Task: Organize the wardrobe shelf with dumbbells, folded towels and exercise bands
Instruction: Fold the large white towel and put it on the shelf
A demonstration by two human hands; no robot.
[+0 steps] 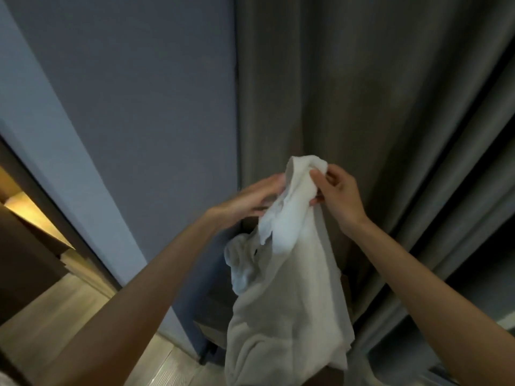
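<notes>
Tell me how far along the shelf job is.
Done: nothing that shows; nothing folded or shelved is in view. In hand: the left hand and right hand hold the top of a white towel, which hangs loose and unfolded. Left: fold it, then shelve everything.

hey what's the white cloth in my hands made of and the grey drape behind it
The white cloth looks like soft cotton terry: matte, slightly fuzzy, hanging limp in loose folds. The grey drape is probably a heavy woven fabric: matte, falling in deep vertical pleats.
</notes>
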